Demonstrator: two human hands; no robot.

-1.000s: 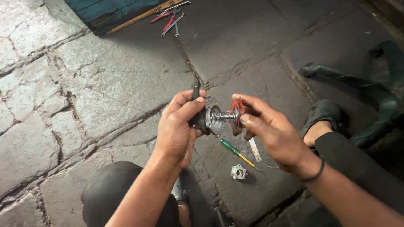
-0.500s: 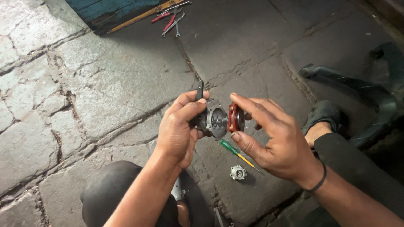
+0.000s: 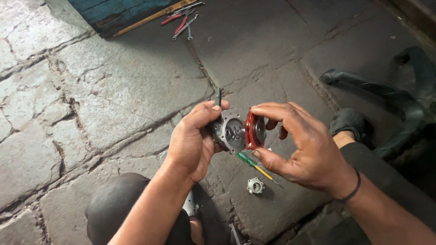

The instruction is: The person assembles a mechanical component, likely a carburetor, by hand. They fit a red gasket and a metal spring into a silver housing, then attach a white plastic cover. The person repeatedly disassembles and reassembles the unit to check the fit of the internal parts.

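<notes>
Left hand (image 3: 193, 143) grips grey metal housing (image 3: 230, 131) mid-air over stone floor (image 3: 113, 90); right hand (image 3: 302, 147) pinches red disc (image 3: 251, 131) against it. Best seat disc square, spring centred. Small hub (image 3: 255, 185), screwdriver (image 3: 254, 164) below; pliers (image 3: 181, 20) by far edge.

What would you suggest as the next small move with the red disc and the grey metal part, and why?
Probably ease the red disc squarely against the grey metal housing. The right hand pinches the disc by its rim right beside the housing's open face, where a coiled spring shows, and the left hand holds the housing steady.
</notes>
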